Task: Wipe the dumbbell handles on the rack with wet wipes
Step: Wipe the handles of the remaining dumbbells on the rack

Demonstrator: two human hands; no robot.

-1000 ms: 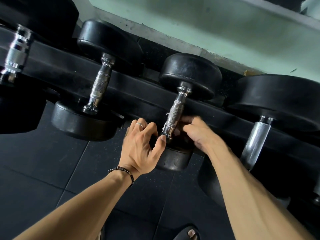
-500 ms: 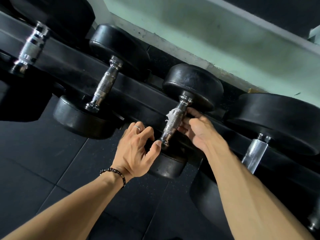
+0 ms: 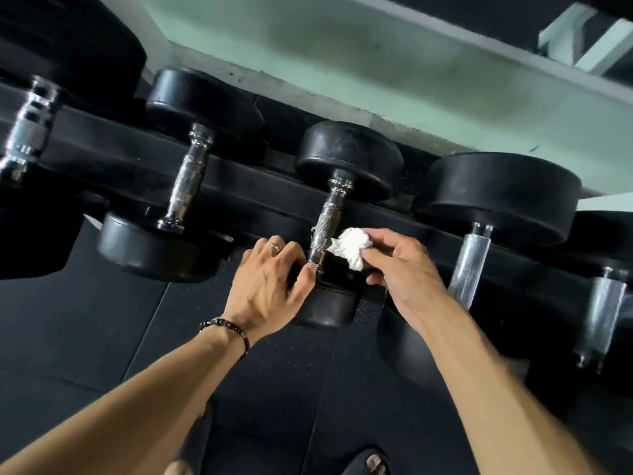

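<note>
While dumbbells [image 3: 342, 186] sit racked, black mats [image 3: 102, 320] meet a green wall [image 3: 376, 56].

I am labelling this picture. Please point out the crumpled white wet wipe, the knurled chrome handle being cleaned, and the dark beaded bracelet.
crumpled white wet wipe [image 3: 351, 246], head view, its middle.
knurled chrome handle [image 3: 327, 219], head view, knurled part.
dark beaded bracelet [image 3: 227, 328], head view, its beads.

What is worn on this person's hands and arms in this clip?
Both forearms are bare, with no sleeves in view. The left hand wears a plain silver-coloured ring on one finger and a bracelet of small dark beads round the wrist. The right hand shows no ring, watch or glove.
</note>
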